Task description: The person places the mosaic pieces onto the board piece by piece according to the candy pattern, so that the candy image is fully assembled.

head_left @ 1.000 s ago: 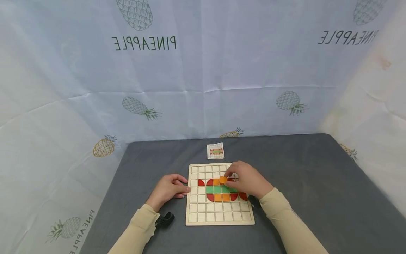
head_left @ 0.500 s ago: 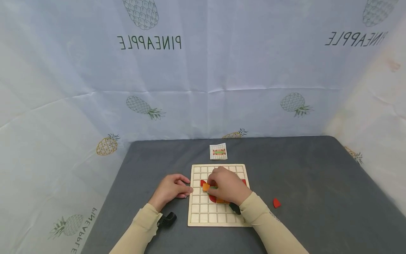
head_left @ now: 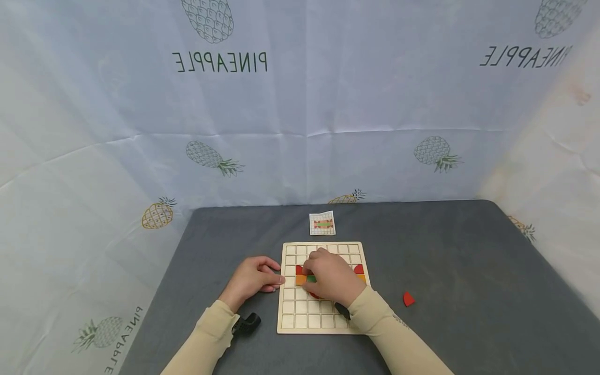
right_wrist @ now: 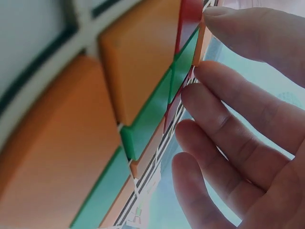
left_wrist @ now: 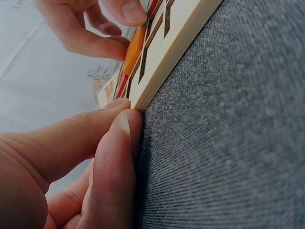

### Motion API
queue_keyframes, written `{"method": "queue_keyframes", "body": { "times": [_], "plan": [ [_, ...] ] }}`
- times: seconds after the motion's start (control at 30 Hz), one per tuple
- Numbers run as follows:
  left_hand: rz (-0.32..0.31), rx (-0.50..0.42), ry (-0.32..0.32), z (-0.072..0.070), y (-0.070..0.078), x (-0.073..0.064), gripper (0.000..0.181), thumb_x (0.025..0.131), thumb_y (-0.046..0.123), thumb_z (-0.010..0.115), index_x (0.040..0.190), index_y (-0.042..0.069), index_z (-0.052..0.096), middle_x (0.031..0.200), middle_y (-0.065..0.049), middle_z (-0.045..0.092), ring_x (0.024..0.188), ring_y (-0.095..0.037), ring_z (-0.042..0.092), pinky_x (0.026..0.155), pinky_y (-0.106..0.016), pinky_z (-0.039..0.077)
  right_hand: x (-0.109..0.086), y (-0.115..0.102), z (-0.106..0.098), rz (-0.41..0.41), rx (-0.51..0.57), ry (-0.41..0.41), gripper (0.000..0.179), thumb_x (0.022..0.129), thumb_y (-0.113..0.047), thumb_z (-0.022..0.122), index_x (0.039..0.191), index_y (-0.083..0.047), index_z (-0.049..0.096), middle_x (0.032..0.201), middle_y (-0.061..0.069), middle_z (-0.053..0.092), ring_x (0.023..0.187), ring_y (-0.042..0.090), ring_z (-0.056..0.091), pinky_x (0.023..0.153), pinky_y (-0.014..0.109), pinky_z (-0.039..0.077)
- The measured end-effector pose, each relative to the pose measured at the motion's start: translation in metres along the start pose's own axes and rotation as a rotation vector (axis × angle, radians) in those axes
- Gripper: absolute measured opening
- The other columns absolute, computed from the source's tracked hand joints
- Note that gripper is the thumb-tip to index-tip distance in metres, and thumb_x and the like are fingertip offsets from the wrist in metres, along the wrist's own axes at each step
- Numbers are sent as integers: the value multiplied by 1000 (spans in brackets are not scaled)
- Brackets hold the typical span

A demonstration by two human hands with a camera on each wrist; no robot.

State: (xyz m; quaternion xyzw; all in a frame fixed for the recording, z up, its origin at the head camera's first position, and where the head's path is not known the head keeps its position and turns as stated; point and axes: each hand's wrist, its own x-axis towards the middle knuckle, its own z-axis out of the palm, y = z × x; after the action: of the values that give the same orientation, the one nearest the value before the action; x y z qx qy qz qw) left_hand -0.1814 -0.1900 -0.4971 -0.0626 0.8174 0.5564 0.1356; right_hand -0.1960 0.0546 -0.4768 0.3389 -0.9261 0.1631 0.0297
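In the head view, a wooden grid board (head_left: 300, 320) lies on the table, carrying red, orange and green tiles in its middle rows. My left hand (head_left: 255, 276) pinches the board's left edge between thumb and finger, which the left wrist view shows close up. Over the board, my right hand (head_left: 334, 276) has thumb and index finger on either side of an orange tile (left_wrist: 135, 50) at the left end of the pattern. That tile sits at the green row (right_wrist: 147, 124). My right hand covers most of the pattern in the head view.
Behind the board lies a small pattern card (head_left: 322, 223). A loose red tile (head_left: 409, 299) rests on the grey tablecloth (head_left: 450, 250) to the right. A printed curtain (head_left: 281, 104) stands at the back. Each wrist bears a black device (head_left: 247, 324).
My right hand has moved left across the board with the orange tile, which is now lowered into the left end of the pattern. The left hand stays at the board's edge.
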Motion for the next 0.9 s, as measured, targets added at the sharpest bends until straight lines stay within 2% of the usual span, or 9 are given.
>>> {"method": "queue_keyframes", "body": {
  "times": [0.43,0.63,0.77,0.9],
  "plan": [
    [3,13,3,0,2,-1,35,84,14,95,112,4,76,85,-9,76,72,-15,76,68,-30,67,2,-2,1,13,-12,-11,11,88,-26,89,93,-18,83,88,-6,68,82,12,54,72,28,56],
    [5,25,-3,1,2,2,35,85,16,94,113,4,76,86,-9,77,73,-16,76,69,-29,67,-2,-1,-5,14,-32,11,14,88,-30,90,93,-19,82,86,-7,65,81,11,52,67,26,52],
    [-4,30,6,2,1,2,34,85,15,94,113,5,76,85,-8,76,73,-15,77,70,-29,67,-17,8,-14,27,-30,49,14,89,-31,90,92,-19,82,85,-7,65,80,10,51,64,24,48],
    [-10,30,20,2,0,1,34,85,15,94,112,6,76,85,-8,76,73,-15,76,70,-30,68,-46,24,-23,57,-40,85,13,87,-27,90,89,-18,81,84,-7,63,81,9,49,63,23,48]
  ]
}}
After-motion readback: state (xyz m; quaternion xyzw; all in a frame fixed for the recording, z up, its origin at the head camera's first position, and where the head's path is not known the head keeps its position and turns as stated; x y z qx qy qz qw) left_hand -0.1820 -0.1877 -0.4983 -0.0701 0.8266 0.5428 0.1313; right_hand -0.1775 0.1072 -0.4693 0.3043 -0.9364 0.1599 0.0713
